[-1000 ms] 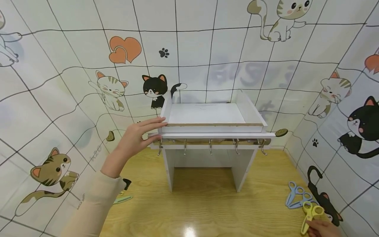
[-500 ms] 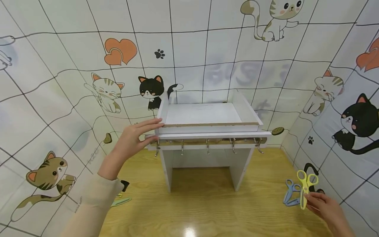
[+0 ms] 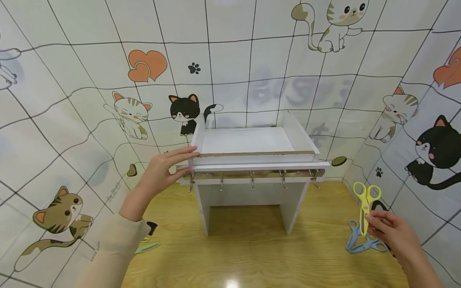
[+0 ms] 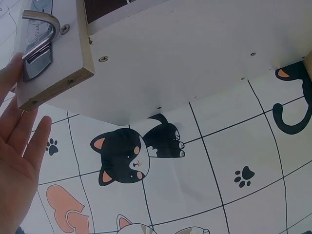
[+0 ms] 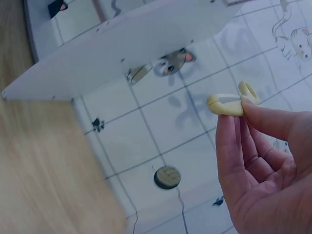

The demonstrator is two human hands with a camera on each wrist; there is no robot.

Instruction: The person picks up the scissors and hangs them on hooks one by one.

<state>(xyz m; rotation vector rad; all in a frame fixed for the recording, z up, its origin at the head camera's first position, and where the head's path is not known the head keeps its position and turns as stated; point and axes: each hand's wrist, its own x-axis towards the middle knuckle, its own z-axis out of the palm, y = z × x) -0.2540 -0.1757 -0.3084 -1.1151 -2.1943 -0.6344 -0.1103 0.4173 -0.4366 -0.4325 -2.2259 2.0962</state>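
Note:
A small white shelf (image 3: 252,159) stands on the wooden table, with a shallow open-topped tray part and a row of metal hooks (image 3: 253,181) along its front. My left hand (image 3: 156,176) holds its left front corner, fingers above against the side and thumb at the ledge. The left wrist view shows that thumb beside a hook (image 4: 41,44). With thumb and fingertips, my right hand (image 3: 396,234) pinches yellow scissors (image 3: 366,204) by the blade end, finger loops upward. Blue scissors (image 3: 363,240) lie behind and below them on the table, partly covered by the hand.
White sheeting (image 3: 234,60) with cartoon cats and grid lines rises behind and at both sides. A light green item (image 3: 147,247) and a dark one (image 3: 152,228) lie beside my left sleeve. Bare wooden tabletop (image 3: 252,256) shows before the shelf.
My right hand has lifted the yellow scissors up and slightly left, from over the blue scissors at the lower right. The left hand stays at the shelf's corner while the view shifts slightly.

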